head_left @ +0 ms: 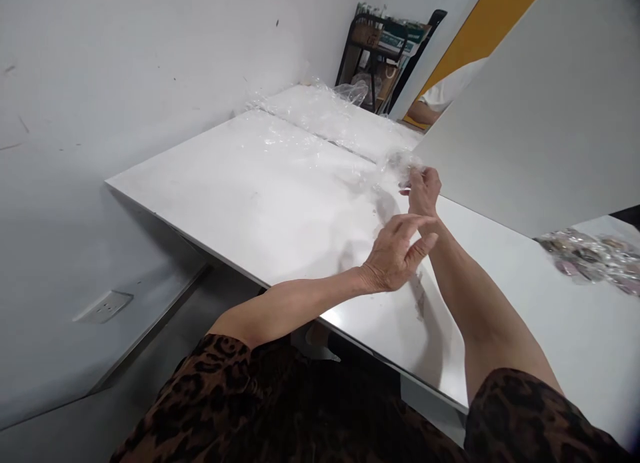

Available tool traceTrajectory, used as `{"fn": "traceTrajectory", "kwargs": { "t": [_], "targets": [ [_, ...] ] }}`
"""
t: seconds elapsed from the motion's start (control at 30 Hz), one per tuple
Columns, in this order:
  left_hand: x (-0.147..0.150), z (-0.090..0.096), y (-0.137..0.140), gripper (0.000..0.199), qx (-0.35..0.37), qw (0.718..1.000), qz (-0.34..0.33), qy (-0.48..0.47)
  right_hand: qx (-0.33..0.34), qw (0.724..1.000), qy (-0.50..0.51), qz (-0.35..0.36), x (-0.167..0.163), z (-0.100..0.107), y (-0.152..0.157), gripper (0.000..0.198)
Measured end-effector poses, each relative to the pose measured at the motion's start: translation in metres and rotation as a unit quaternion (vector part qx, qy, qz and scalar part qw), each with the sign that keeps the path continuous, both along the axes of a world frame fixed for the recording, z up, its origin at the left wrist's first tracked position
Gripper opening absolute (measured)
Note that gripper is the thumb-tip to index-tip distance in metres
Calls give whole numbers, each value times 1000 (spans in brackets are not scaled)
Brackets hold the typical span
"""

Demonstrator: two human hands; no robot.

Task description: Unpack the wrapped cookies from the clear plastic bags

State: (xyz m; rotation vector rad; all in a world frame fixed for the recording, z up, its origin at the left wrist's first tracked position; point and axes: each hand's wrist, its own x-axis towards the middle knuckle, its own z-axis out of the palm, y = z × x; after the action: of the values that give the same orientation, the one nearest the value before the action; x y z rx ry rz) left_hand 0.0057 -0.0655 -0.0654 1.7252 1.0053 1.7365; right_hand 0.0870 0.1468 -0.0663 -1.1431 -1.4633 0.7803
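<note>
Reaching across the white table (260, 203), the right hand (424, 189) is raised at the far end of its extended forearm, fingers pinched shut on a crumpled bit of clear plastic film (400, 164) held just above the tabletop beside a tilted white partition panel (540, 116). The left hand (397, 253) hovers nearer, fingers loosely spread and curled, gripping nothing, just beside the right wrist. Count: two hands, both bare; one film piece in hand; one loose spread of clear film (320, 113) on the far tabletop; one heap of small wrapped items (595, 257) at right, individual number not resolvable. One wall socket (103, 305).
</note>
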Motion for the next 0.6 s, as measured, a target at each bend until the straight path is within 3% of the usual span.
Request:
{"fn": "traceTrajectory", "kwargs": {
  "t": [0.13,0.3,0.43,0.53,0.6],
  "targets": [
    [-4,-8,14,53,-51,996,54,-51,-89,978,188,15,35,13,-77,38],
    [-10,-11,28,71,-186,967,126,-118,-134,950,275,57,70,12,-160,41],
    [-17,0,28,75,-277,930,89,-223,-192,919,336,73,83,3,-185,32],
    [-22,4,29,63,-287,901,29,-323,-238,888,391,44,89,-2,-185,21],
    [-24,2,31,61,-301,883,24,-359,-248,874,417,27,92,-4,-181,18]
  ]
}}
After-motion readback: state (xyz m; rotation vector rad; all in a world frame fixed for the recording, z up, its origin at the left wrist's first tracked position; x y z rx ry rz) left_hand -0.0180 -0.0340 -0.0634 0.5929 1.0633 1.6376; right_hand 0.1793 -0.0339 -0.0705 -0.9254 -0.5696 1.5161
